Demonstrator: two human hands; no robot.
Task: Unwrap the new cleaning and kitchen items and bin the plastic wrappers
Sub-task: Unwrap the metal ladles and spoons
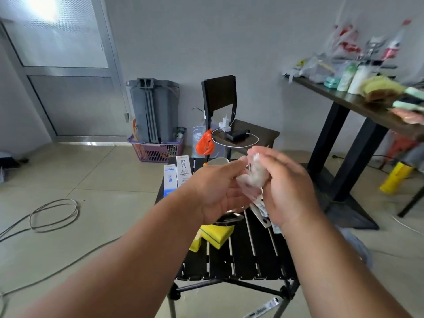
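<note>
A crumpled clear plastic wrapper (253,174) sits between both hands above the black slatted table (243,255). My right hand (286,182) curls its fingers round the wrapper from the right. My left hand (218,189) touches it from the left with fingers mostly straight. On the table lie yellow sponges (216,235), two white boxes (176,177), a metal item (228,219) partly hidden under my left hand, and a packaged tool (263,214) below my right hand.
A dark chair (229,115) with a charger and an orange bag (205,144) stands behind the table. A grey bin in a purple basket (158,152) is by the door. A cluttered side table (358,97) is at the right. Cables lie on the floor at left.
</note>
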